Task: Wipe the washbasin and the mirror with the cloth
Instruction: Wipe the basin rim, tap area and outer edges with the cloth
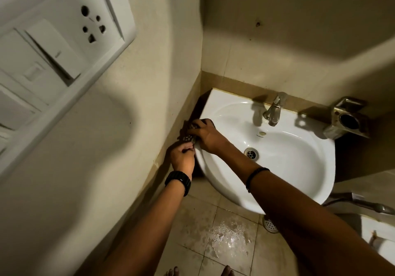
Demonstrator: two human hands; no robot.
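Observation:
A white washbasin (295, 160) hangs on the wall in the corner, with a steel tap (274, 111) at its back and a drain (251, 153) in the bowl. A dark patterned cloth (188, 137) lies over the basin's left rim. My right hand (208, 136) presses on the cloth from above, fingers closed over it. My left hand (182, 158), with a black watch on the wrist, grips the cloth's lower end at the outer side of the rim. No mirror is in view.
A switch and socket panel (53, 47) sits on the left wall, close to my head. A metal holder (346, 119) is fixed right of the basin. The tiled floor (230, 235) below is wet, with a round floor drain (270, 225). A spray hose handle (363, 203) hangs at right.

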